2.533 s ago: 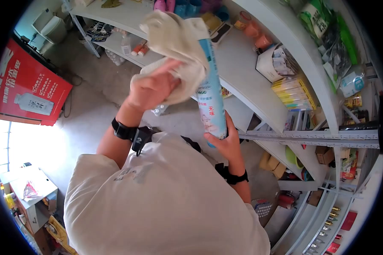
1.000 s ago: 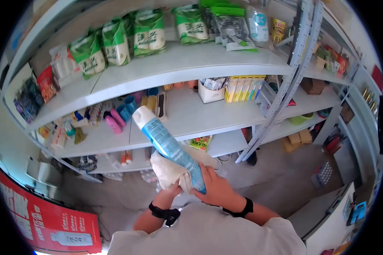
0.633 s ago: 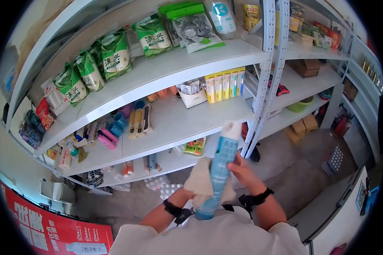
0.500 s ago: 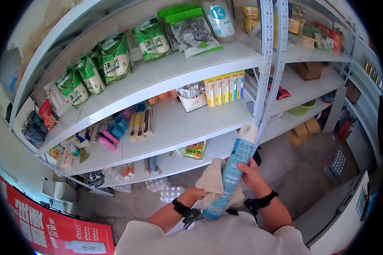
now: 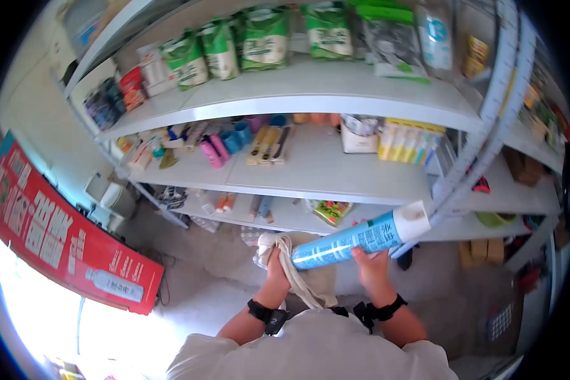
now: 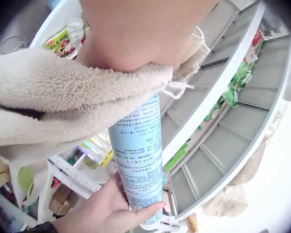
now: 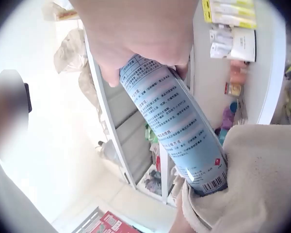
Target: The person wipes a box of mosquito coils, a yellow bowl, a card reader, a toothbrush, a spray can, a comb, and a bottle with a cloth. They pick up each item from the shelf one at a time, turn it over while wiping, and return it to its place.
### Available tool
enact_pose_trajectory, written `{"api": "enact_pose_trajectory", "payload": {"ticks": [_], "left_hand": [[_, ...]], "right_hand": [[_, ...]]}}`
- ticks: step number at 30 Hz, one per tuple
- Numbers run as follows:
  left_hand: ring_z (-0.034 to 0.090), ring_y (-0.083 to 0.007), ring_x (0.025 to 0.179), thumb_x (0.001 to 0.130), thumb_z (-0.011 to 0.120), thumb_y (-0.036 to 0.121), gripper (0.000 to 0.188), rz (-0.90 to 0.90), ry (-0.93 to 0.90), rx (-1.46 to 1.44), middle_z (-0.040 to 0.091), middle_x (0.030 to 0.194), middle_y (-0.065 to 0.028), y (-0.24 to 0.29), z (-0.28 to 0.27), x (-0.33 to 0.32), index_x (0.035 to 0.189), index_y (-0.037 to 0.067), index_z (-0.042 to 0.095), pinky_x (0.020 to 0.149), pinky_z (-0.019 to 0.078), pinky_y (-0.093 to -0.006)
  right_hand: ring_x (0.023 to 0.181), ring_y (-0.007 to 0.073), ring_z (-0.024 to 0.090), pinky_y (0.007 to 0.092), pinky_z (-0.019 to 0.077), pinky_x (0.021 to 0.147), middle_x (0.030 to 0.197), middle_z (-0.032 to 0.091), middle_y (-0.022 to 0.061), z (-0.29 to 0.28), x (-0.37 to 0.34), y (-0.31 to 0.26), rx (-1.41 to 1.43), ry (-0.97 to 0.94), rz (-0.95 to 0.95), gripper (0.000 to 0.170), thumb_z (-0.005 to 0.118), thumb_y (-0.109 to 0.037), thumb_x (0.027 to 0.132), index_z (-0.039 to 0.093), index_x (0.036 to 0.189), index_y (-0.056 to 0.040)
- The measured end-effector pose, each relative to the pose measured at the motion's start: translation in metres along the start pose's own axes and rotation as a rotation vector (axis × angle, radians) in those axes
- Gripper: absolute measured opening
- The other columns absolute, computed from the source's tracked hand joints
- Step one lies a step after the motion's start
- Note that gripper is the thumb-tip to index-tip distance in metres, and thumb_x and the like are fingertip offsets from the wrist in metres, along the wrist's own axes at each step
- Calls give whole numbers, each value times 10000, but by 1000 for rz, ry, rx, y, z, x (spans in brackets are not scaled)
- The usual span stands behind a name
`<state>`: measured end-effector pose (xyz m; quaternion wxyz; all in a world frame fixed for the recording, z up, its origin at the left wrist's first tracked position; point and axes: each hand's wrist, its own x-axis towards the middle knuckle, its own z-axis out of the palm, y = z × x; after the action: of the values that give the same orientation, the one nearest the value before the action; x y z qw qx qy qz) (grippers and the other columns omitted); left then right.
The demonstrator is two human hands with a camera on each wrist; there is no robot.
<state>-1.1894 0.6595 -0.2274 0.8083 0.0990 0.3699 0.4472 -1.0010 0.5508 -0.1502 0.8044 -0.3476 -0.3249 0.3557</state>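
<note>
My right hand (image 5: 375,271) grips a light-blue aerosol can (image 5: 345,246) near its white cap (image 5: 415,221). The can lies slanted, cap end up and to the right. At its lower left end my left hand (image 5: 276,272) holds a beige cloth (image 5: 316,282) against the base, with a fold hanging down. In the left wrist view the fluffy cloth (image 6: 63,97) covers that end of the can, and the left fingertips are hidden behind it. The right wrist view shows printed text and a barcode on the can (image 7: 169,121), its bottom edge tucked into the cloth.
White metal shelves (image 5: 285,180) stand ahead, carrying green-and-white packs (image 5: 265,41), cups (image 5: 237,136), and yellow toothbrush packs (image 5: 408,140). A perforated upright post (image 5: 487,120) rises at the right. A red advertising panel (image 5: 69,234) leans at the left, near a toilet (image 5: 117,196).
The can has swung from upright to slanting rightward, and the cloth has gone from its cap end to its base. The head view has shifted about the shelves.
</note>
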Motion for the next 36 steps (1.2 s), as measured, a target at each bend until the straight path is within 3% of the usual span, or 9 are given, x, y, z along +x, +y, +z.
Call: {"api": "enact_pose_trajectory", "payload": {"ticks": [3,7,9,12,14,16,20,27,36], "left_hand": [[557,-296,1123,974,448,425,424,70,64,12,591,1220,-87,33,-3,-33,1249,122,558,986,443,-465],[568,-266,1102,929,511,411,466,617,-178,123,605,1186,-108,50,-43,-38,1238,66,560,947,466,-385],[637,-225,892,750,637,229,410,994,-346,822,666,967,-85,116,-19,-60,1099,14,635,775,505,-326],[645,-215,737,625,665,124,406,1632,84,1233,666,830,-70,162,24,-127,1010,-5,668,674,509,-326],[632,-227,766,648,656,123,411,1714,171,1342,647,870,-80,182,14,-127,1041,-1,648,697,508,-344],[611,-232,881,730,644,166,428,1544,85,1142,618,997,-83,189,-36,-87,1128,14,601,772,502,-362],[568,-242,1111,893,620,252,472,672,-139,32,562,1251,-91,180,-155,10,1301,43,506,923,492,-399],[514,-251,1207,959,568,276,471,165,-100,362,540,1290,-82,216,-187,52,1373,94,435,1016,439,-416],[551,-275,1161,953,560,243,411,-2,7,211,571,1255,-91,231,-186,79,1326,89,482,1004,459,-442]], "right_hand": [[1216,253,513,402,423,1020,1245,533,112,28,9,22,115,-41,81,660,736,-10,771,379,1325,-28],[1136,215,535,421,411,1017,1197,540,56,73,28,52,293,-12,369,472,664,-175,893,434,1297,-93],[1114,210,544,422,412,1014,1149,564,47,92,41,71,367,-72,526,391,639,-231,917,474,1248,-107],[1105,211,551,423,418,1009,1122,584,44,125,51,88,428,-124,704,337,618,-292,933,504,1200,-121],[1110,209,553,423,432,993,1135,584,43,149,54,99,429,-138,745,318,604,-286,942,502,1199,-128],[1118,201,555,423,455,965,1164,578,39,168,52,115,405,-136,734,302,583,-243,955,489,1221,-137],[1136,194,555,418,475,950,1172,579,33,193,31,168,286,-189,821,352,625,-245,928,488,1231,-130],[1064,195,605,373,558,817,1147,601,44,204,25,234,94,-85,804,475,733,-226,847,469,1231,-129],[834,176,632,337,549,661,1031,610,50,133,141,217,-424,160,698,603,757,-443,779,486,1201,-109]]}}
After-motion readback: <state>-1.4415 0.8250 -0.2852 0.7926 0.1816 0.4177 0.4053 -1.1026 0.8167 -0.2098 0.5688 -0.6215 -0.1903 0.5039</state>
